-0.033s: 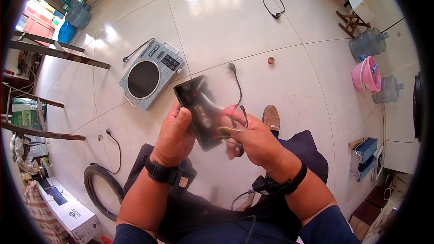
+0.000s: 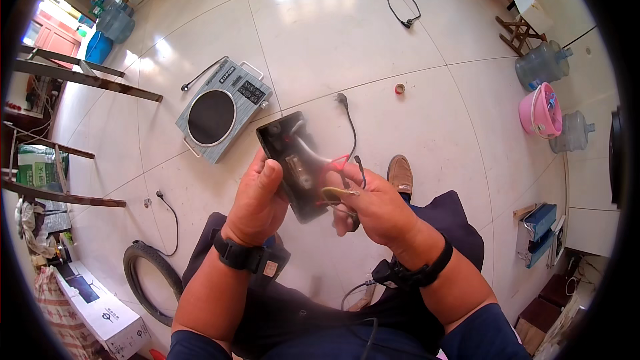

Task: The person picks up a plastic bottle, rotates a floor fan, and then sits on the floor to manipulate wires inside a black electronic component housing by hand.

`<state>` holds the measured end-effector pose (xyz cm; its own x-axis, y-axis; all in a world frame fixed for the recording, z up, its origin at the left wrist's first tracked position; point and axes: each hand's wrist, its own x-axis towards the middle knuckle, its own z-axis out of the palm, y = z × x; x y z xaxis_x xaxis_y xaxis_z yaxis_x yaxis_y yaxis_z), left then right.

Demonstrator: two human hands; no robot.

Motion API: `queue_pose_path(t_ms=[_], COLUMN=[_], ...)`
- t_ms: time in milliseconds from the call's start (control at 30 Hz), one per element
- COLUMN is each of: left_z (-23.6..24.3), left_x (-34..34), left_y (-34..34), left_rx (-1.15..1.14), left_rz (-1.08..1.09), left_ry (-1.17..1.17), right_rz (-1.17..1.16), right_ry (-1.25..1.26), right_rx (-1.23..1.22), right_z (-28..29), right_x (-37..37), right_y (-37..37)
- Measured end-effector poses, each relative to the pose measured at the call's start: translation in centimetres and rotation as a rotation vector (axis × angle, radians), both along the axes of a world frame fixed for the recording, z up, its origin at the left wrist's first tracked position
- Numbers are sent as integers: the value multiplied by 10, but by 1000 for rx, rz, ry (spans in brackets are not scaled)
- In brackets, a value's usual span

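Observation:
My left hand (image 2: 257, 193) grips the left edge of a shallow black casing (image 2: 270, 137), thumb on its rim. The casing is tilted, with its open side showing and parts inside partly blurred. A white wire (image 2: 313, 150) runs across it towards a red wire (image 2: 340, 160) at my right hand. Closed at the casing's right side, my right hand (image 2: 380, 210) pinches several thin wires, a yellowish one (image 2: 340, 192) among them. Its fingertips are partly smeared. A black cord (image 2: 353, 135) with a plug lies just beyond; whether it joins the casing, I cannot tell.
A grey hot plate (image 2: 217, 150) lies on the tiled floor, left of the casing. A tyre (image 2: 130, 280) and a white box (image 2: 100, 313) are at lower left, near a metal frame (image 2: 87, 73). A pink bucket (image 2: 533, 117) and water bottles (image 2: 537, 63) stand at right. A tape roll (image 2: 399, 89) lies ahead.

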<state>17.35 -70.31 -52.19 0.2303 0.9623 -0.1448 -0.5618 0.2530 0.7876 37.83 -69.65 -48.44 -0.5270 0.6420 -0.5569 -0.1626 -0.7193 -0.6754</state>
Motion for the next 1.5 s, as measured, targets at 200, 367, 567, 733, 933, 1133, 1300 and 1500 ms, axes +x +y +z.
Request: queue_pose_path(t_ms=[200, 367, 567, 733, 933, 1133, 1300, 1500], left_z=[0, 7, 20, 26, 26, 28, 23, 25], left_x=[-1, -4, -13, -14, -16, -7, -5, -2], left_y=[1, 4, 8, 10, 6, 1, -1, 0], left_rx=[13, 78, 608, 799, 809, 797, 780, 789], left_rz=[-33, 128, 483, 478, 429, 429, 403, 391], left_ry=[15, 98, 1053, 1138, 1116, 1131, 1127, 1131], right_rz=[13, -74, -139, -102, -137, -171, -168, -200], right_ry=[40, 13, -71, -191, -240, -205, -164, -101], right_rx=[60, 165, 229, 247, 288, 284, 228, 191], right_z=[-11, -5, -6, -6, -14, -15, -16, -18], right_x=[3, 0, -3, -4, -6, -5, -2, -1], right_y=[-2, 0, 2, 1, 0, 0, 0, -1])
